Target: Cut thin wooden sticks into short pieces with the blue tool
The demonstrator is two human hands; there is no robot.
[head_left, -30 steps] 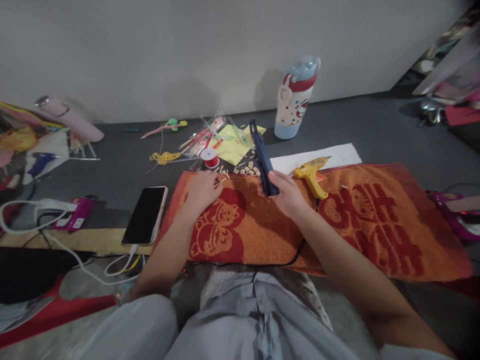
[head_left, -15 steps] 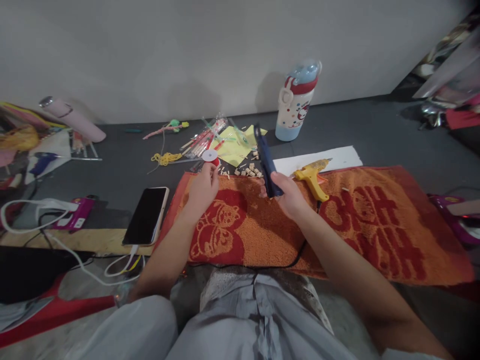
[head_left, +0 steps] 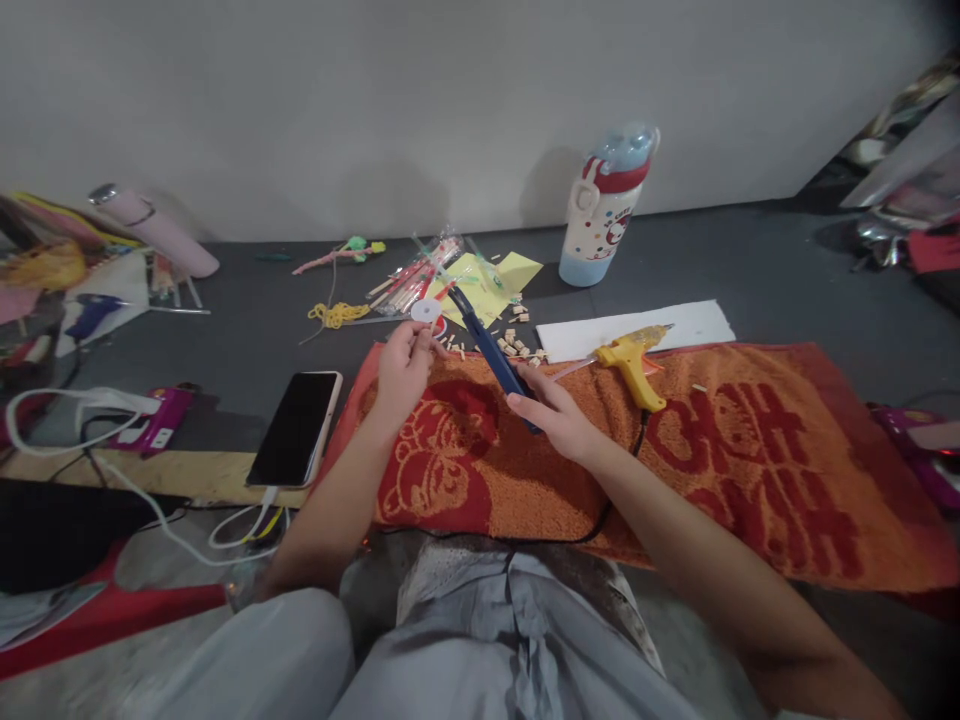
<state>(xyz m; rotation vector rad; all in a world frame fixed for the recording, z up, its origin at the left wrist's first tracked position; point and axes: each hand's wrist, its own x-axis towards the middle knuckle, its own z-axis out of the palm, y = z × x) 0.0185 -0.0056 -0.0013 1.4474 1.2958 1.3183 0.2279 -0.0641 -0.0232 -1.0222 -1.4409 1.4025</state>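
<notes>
My right hand point(head_left: 553, 415) is closed round the handles of a dark blue cutter point(head_left: 487, 350), whose tip points up-left toward my left hand. My left hand point(head_left: 403, 368) pinches a thin wooden stick near the towel's far edge, just below a red and white thread spool point(head_left: 428, 314). Both hands hover over an orange and red towel point(head_left: 720, 450) spread in front of my lap. Several small cut wooden pieces point(head_left: 517, 345) lie at the towel's far edge.
A yellow glue gun point(head_left: 630, 360) lies on the towel beside a white sheet point(head_left: 675, 322). A phone point(head_left: 295, 428) with a cable sits left of the towel. A water bottle point(head_left: 606, 205), yellow paper, sticks and yellow cord lie farther back near the wall.
My right hand has tilted the blue cutter from nearly upright over to the left, toward my left hand. The left hand has lifted slightly with its stick.
</notes>
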